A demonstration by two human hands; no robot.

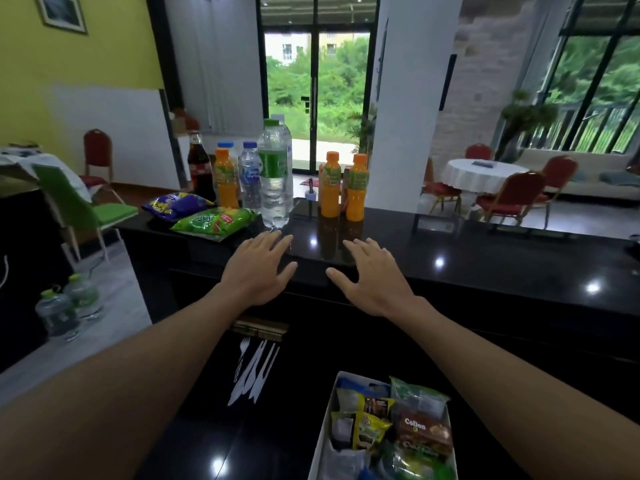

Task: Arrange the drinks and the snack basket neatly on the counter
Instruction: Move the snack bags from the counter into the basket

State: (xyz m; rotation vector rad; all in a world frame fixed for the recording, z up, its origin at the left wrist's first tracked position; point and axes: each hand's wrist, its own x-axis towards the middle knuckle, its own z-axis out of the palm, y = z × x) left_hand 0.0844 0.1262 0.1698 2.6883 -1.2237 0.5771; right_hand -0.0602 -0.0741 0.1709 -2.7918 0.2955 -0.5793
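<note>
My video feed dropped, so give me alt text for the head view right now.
Left hand and right hand reach open and empty over the black counter. Beyond them stand orange juice bottles, water bottles and a cola bottle, with two snack bags lying at left. The white snack basket sits nearest the camera, lower down.

Glossy black counter (485,251), plastic bottles (273,178)

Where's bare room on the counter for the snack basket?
Bare: the counter right of the two juice bottles, plus a narrow gap between them and the big water bottle. Crowded: left end, small bottles and snack bags.
</note>
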